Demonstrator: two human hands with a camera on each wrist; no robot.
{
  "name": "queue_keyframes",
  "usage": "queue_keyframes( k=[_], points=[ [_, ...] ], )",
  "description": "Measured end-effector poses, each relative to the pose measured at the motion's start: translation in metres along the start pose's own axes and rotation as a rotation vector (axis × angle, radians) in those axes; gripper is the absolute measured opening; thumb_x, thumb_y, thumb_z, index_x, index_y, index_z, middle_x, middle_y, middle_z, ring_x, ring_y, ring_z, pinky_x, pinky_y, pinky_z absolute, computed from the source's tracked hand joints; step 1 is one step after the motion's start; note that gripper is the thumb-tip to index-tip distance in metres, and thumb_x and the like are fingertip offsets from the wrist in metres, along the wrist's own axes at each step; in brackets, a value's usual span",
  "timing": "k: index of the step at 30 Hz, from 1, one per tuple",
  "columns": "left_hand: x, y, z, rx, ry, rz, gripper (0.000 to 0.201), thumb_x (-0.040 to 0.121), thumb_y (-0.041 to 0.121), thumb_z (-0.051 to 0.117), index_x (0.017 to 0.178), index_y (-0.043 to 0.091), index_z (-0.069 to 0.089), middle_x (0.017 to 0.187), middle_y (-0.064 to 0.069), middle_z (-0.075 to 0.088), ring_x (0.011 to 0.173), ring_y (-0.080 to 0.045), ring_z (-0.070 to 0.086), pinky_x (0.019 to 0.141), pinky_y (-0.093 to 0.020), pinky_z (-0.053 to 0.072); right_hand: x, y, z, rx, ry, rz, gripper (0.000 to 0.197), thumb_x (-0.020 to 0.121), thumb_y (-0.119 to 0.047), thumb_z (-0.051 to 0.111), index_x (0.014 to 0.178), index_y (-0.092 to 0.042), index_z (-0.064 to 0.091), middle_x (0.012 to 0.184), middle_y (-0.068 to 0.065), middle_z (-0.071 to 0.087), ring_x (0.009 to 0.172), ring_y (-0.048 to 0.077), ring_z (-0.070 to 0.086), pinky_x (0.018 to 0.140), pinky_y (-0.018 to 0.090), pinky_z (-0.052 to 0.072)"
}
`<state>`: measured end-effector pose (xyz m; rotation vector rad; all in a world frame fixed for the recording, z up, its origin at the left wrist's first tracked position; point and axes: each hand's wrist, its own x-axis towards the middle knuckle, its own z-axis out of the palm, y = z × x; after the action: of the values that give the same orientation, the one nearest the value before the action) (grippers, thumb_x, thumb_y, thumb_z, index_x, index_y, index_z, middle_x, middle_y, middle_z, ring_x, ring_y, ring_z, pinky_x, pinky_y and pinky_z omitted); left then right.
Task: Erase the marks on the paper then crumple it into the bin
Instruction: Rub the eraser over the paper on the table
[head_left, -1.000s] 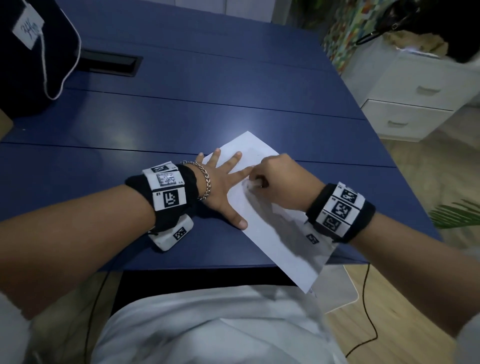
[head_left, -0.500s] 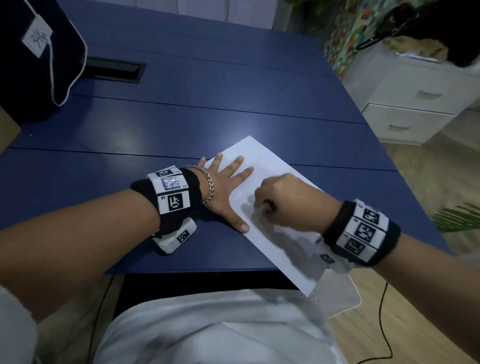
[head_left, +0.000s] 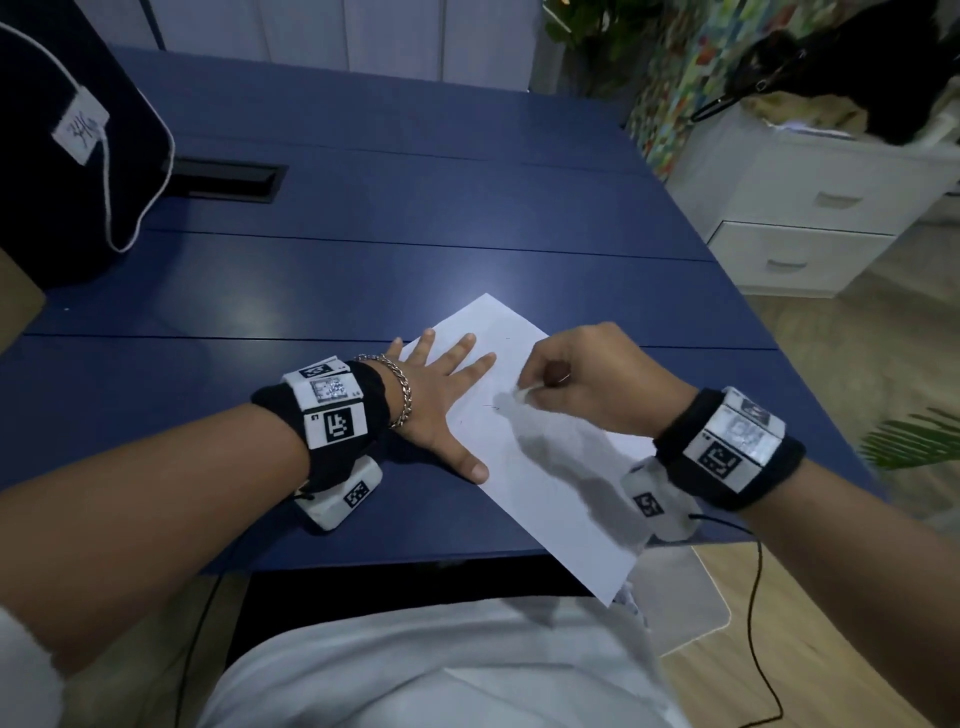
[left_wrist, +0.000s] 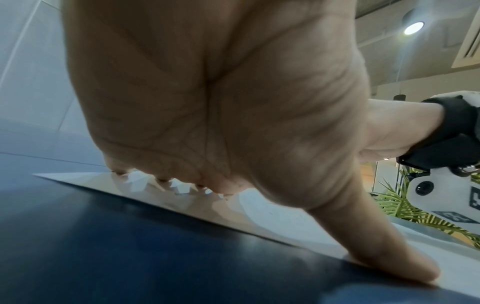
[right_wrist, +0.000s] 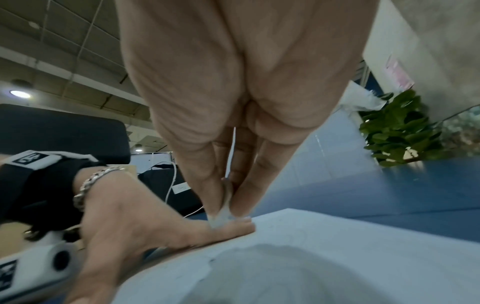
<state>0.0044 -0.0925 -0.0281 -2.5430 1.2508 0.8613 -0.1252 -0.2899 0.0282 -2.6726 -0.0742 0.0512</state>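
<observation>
- One white sheet of paper (head_left: 550, 457) lies flat and slanted on the blue table (head_left: 395, 260), its near corner hanging past the table's front edge above the person's lap.
- A few faint pencil marks (head_left: 491, 406) show on the sheet near its middle, just beside the eraser; they are too small to read.
- The right hand (head_left: 597, 384) pinches a small white eraser (head_left: 522, 393) between thumb and curled fingertips, the tip pointing down at the paper; from the right wrist view the eraser seems to hover just off the sheet, though blur makes contact hard to judge.
- The left hand (head_left: 441, 405) lies flat with its fingers spread and straight, pressing the sheet's left edge to the table; its thumb (left_wrist: 384, 246) rests right at the paper's border.
- A silver chain bracelet (head_left: 400, 389) sits on the left wrist, next to a black band with printed markers.
- A dark bag (head_left: 67, 156) stands at the table's far left corner, well apart from the sheet.
- A white drawer cabinet (head_left: 810, 223) stands on the floor to the right of the table.
</observation>
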Motion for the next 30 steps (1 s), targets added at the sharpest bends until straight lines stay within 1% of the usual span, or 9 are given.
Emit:
queue_keyframes(
  k=[3, 5, 7, 10, 15, 19, 23, 27, 30],
  points=[
    [0.001, 0.000, 0.000, 0.010, 0.004, 0.002, 0.154, 0.050, 0.104, 0.064, 0.156, 0.049, -0.034, 0.165, 0.015, -0.043, 0.155, -0.039, -0.036, 0.123, -0.067, -0.017, 0.011, -0.013, 0.018, -0.095, -0.067, -0.040, 0.016, 0.090, -0.020, 0.075, 0.104, -0.025, 0.080, 0.086, -0.014, 0.075, 0.072, 0.000, 0.062, 0.069, 0.009, 0.044],
    [0.001, 0.001, 0.000, 0.017, 0.002, 0.002, 0.153, 0.051, 0.105, 0.062, 0.155, 0.049, -0.035, 0.165, 0.015, -0.043, 0.155, -0.039, -0.035, 0.123, -0.067, -0.017, 0.016, -0.013, 0.026, -0.129, -0.030, -0.005, 0.019, 0.091, -0.017, 0.071, 0.107, -0.021, 0.081, 0.092, -0.009, 0.078, 0.076, 0.006, 0.063, 0.072, 0.016, 0.049],
    [0.001, 0.001, 0.000, 0.018, 0.005, 0.002, 0.152, 0.052, 0.104, 0.062, 0.156, 0.049, -0.035, 0.166, 0.014, -0.043, 0.155, -0.038, -0.035, 0.124, -0.066, -0.017, 0.014, -0.013, 0.031, -0.110, -0.036, 0.008, 0.017, 0.089, -0.016, 0.071, 0.102, -0.021, 0.082, 0.089, -0.012, 0.078, 0.076, 0.002, 0.066, 0.074, 0.019, 0.052],
    [0.000, 0.000, 0.001, 0.011, 0.001, -0.001, 0.152, 0.052, 0.104, 0.063, 0.156, 0.050, -0.034, 0.165, 0.015, -0.044, 0.155, -0.037, -0.036, 0.124, -0.065, -0.018, 0.007, -0.014, 0.031, -0.104, -0.151, -0.029, 0.013, 0.087, -0.019, 0.074, 0.095, -0.026, 0.081, 0.079, -0.018, 0.073, 0.068, -0.007, 0.060, 0.067, 0.006, 0.041],
    [0.001, 0.002, -0.001, 0.023, -0.010, 0.003, 0.153, 0.053, 0.103, 0.064, 0.156, 0.049, -0.034, 0.165, 0.014, -0.044, 0.155, -0.037, -0.036, 0.124, -0.065, -0.018, 0.011, 0.002, 0.021, -0.109, -0.014, 0.064, 0.017, 0.086, -0.013, 0.071, 0.096, -0.022, 0.081, 0.083, -0.012, 0.075, 0.076, 0.006, 0.068, 0.072, 0.018, 0.051],
    [-0.001, 0.000, -0.002, 0.037, -0.007, 0.019, 0.153, 0.055, 0.101, 0.068, 0.157, 0.048, -0.033, 0.165, 0.014, -0.043, 0.155, -0.037, -0.036, 0.124, -0.065, -0.018, -0.009, -0.005, 0.026, -0.077, -0.193, -0.016, 0.016, 0.087, -0.024, 0.076, 0.100, -0.032, 0.079, 0.083, -0.021, 0.071, 0.073, -0.007, 0.064, 0.068, 0.007, 0.044],
    [-0.001, -0.013, -0.017, 0.098, -0.026, 0.122, 0.157, 0.054, 0.093, 0.078, 0.160, 0.047, -0.028, 0.169, 0.012, -0.038, 0.157, -0.036, -0.033, 0.123, -0.065, -0.017, -0.021, 0.022, -0.004, 0.046, 0.004, 0.118, 0.017, 0.091, -0.025, 0.078, 0.107, -0.031, 0.078, 0.087, -0.014, 0.073, 0.066, 0.000, 0.069, 0.065, 0.009, 0.049],
    [-0.008, -0.023, -0.035, 0.146, -0.090, 0.172, 0.151, 0.061, 0.074, 0.091, 0.161, 0.054, -0.021, 0.169, 0.008, -0.038, 0.157, -0.038, -0.030, 0.125, -0.067, -0.014, -0.039, 0.031, 0.002, 0.103, -0.061, 0.152, 0.010, 0.090, -0.025, 0.079, 0.094, -0.034, 0.078, 0.086, -0.020, 0.076, 0.074, 0.002, 0.072, 0.071, 0.014, 0.053],
    [-0.008, -0.022, -0.038, 0.043, -0.035, 0.158, 0.134, 0.075, 0.076, 0.080, 0.164, 0.051, -0.016, 0.172, 0.003, -0.033, 0.159, -0.034, -0.027, 0.127, -0.059, -0.012, -0.046, 0.032, 0.012, 0.092, -0.052, 0.154, 0.011, 0.089, -0.027, 0.078, 0.095, -0.036, 0.078, 0.094, -0.019, 0.076, 0.079, 0.001, 0.071, 0.074, 0.018, 0.056]
  ],
)
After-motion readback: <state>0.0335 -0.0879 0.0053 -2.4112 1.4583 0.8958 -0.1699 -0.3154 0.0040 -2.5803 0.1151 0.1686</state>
